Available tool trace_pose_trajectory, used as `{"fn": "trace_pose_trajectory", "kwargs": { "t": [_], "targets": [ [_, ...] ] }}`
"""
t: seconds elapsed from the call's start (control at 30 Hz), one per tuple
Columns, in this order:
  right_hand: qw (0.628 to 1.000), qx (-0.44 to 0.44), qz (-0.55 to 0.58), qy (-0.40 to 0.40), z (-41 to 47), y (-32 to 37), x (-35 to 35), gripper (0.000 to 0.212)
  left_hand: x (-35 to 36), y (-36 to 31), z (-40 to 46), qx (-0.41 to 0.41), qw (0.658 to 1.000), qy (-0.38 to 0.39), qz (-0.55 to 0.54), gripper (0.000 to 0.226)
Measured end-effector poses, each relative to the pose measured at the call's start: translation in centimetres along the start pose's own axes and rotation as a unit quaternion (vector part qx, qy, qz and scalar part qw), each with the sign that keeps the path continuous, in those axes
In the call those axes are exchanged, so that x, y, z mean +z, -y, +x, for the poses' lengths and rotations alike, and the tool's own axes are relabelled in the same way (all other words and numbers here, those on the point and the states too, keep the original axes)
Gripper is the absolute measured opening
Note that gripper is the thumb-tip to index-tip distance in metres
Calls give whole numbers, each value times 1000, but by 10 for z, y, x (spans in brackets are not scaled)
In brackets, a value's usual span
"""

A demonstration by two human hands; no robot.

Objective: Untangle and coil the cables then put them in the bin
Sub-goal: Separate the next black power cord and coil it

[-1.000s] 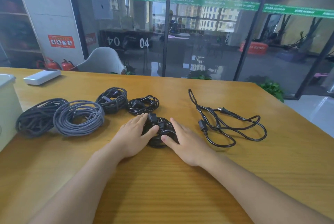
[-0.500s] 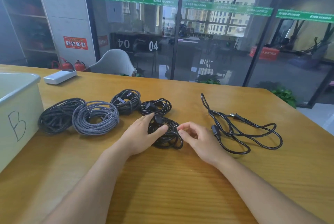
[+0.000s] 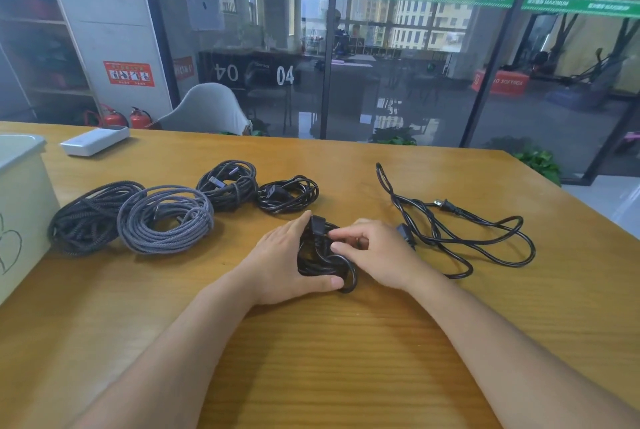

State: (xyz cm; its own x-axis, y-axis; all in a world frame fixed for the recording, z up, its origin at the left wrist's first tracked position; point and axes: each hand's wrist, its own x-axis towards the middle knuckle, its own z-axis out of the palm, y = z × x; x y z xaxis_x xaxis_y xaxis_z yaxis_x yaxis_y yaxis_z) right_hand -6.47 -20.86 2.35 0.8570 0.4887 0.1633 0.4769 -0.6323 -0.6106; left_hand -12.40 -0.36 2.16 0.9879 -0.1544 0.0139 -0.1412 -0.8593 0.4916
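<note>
Coiling step, near centre of the bench. The left hand cups a small black power-cord bundle, thumb curled under its near edge, while the right hand pinches strands at the top with curled fingers (a glossy, smooth-jacketed cord, its moulded plug standing up at the far side). The bundle looks nearly wound; the next move probably calls for tucking the free end so the loops hold. Far left lie four finished coils: a black braided coil, a grey braided coil, a dark coil and a small glossy coil. To the right a loose black cord sprawls, uncoiled. The pale bin stands at the left edge.
</note>
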Motion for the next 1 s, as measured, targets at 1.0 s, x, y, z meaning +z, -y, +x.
{"fn": "trace_pose_trajectory", "kwargs": {
  "t": [1.0],
  "targets": [
    [999,23,24,30,-5,17,6,21,12,-7,-1,26,999,7,-40,126]
  ]
}}
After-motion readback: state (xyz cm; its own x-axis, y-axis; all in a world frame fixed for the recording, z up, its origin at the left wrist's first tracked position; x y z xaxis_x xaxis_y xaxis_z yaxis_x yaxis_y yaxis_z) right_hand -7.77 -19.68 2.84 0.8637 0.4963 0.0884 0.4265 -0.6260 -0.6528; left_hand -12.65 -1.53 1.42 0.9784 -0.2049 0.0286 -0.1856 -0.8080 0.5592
